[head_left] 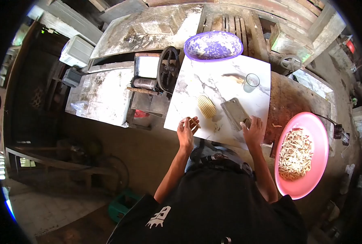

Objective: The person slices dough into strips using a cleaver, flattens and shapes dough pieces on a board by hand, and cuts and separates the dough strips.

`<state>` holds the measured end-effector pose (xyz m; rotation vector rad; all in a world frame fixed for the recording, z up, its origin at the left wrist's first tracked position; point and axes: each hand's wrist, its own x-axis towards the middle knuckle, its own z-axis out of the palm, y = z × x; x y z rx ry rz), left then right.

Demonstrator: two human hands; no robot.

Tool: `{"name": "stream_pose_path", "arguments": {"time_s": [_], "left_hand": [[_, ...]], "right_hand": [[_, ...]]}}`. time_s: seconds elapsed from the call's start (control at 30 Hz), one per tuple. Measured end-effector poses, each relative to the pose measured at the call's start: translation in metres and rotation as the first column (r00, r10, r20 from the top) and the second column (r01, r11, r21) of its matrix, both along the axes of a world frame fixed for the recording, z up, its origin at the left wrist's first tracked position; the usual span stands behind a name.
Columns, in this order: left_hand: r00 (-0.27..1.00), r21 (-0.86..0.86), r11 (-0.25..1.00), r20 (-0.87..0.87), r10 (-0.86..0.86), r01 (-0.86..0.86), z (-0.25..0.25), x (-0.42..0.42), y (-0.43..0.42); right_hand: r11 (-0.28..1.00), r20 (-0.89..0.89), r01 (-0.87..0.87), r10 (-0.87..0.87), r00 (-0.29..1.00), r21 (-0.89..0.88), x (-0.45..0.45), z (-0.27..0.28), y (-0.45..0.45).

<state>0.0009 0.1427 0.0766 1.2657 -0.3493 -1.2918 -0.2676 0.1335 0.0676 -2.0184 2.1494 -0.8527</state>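
Note:
My left hand (187,131) is at the near edge of the white marbled board, its fingers closed on a thin, light-brown strip (194,121) that looks like dough. Just beyond it lies a pale yellow slab of dough (206,106) with parallel ridges or cuts. To the right, a grey cleaver (234,112) rests flat on the board, its blade pointing away to the left. My right hand (253,129) is at the cleaver's near end, thumb and fingers around where the handle is; the handle itself is mostly hidden.
A clear glass (251,82) stands on the marbled board (193,75). Behind it is a purple basin (213,46) with white powder inside. At right, a pink basin (320,142) holds many dough strips. A roller machine with a black handwheel (168,69) stands left.

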Motion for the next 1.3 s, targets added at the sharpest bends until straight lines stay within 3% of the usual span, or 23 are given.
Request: {"name": "stream_pose_path", "arguments": {"time_s": [0.03,0.1,0.13,0.2,0.33,0.4,0.57,0.6,0.67,0.73,0.8,0.83,0.87,0.93,1.0,1.07,1.17,1.3], "left_hand": [[0.998,0.008,0.999,-0.055,-0.034,0.035,0.007,-0.002,0.001],[0.984,0.007,0.991,-0.118,-0.133,0.134,0.024,-0.009,0.001],[0.972,0.007,0.984,-0.154,-0.176,0.179,0.032,-0.014,-0.001],[0.948,-0.024,0.96,-0.151,-0.28,0.28,0.047,-0.027,-0.003],[0.892,-0.027,0.892,-0.005,-0.451,0.451,0.043,-0.046,-0.006],[0.882,-0.05,0.881,0.012,-0.47,0.47,0.04,-0.051,-0.006],[0.834,-0.066,0.832,0.086,-0.545,0.551,0.043,-0.053,-0.012],[0.827,-0.065,0.831,0.165,-0.537,0.552,0.041,-0.052,-0.017],[0.775,-0.068,0.837,0.424,-0.468,0.543,0.029,-0.044,-0.032],[0.502,0.06,0.873,0.799,-0.333,0.484,0.027,-0.032,-0.055],[0.208,-0.004,0.876,0.972,-0.11,0.482,-0.002,-0.015,-0.086],[0.091,-0.023,0.849,0.995,-0.029,0.528,-0.015,-0.007,-0.103],[-0.018,0.07,0.856,0.997,-0.071,0.513,-0.013,-0.006,-0.114],[-0.149,0.213,0.824,0.976,-0.157,0.524,-0.015,-0.006,-0.132],[-0.189,0.298,0.787,0.954,-0.231,0.54,-0.016,-0.006,-0.144],[-0.318,0.438,0.727,0.897,-0.308,0.529,-0.024,-0.005,-0.154],[-0.325,0.443,0.703,0.895,-0.307,0.556,-0.02,-0.005,-0.154],[-0.331,0.445,0.678,0.894,-0.302,0.585,-0.018,-0.009,-0.156]], "right_hand": [[1.0,0.003,0.0,0.0,1.0,-0.001,0.006,0.004,-0.002],[0.967,0.257,-0.251,0.256,0.932,-0.052,0.023,0.012,-0.009],[0.967,0.26,-0.248,0.253,0.932,-0.053,0.035,0.012,-0.01],[0.891,0.594,-0.454,0.372,0.713,-0.013,0.059,0.013,-0.014],[0.841,0.611,-0.538,0.396,0.686,0.058,0.08,0.039,-0.017],[0.877,0.723,-0.438,0.17,0.67,0.199,0.08,0.036,-0.014],[0.914,0.688,-0.375,0.172,0.705,0.156,0.049,0.045,-0.002],[0.918,0.688,-0.363,0.162,0.707,0.157,0.04,0.044,0.001],[0.896,0.897,-0.324,-0.155,0.414,0.305,0.015,0.04,0.008],[0.929,0.895,-0.26,-0.134,0.425,0.262,-0.018,0.06,0.021],[0.974,0.924,-0.122,-0.138,0.358,0.192,-0.057,0.063,0.041],[0.97,0.887,-0.066,-0.184,0.423,0.232,-0.074,0.08,0.049],[0.964,0.844,-0.007,-0.231,0.484,0.267,-0.09,0.095,0.057],[0.903,0.786,0.233,-0.43,0.444,0.362,-0.129,0.096,0.075],[0.866,0.705,0.357,-0.495,0.508,0.351,-0.178,0.069,0.092],[0.821,0.701,0.442,-0.551,0.452,0.361,-0.2,0.055,0.105],[0.784,0.657,0.491,-0.602,0.454,0.38,-0.227,0.024,0.12],[0.733,0.536,0.604,-0.661,0.525,0.312,-0.219,0.028,0.121]]}}
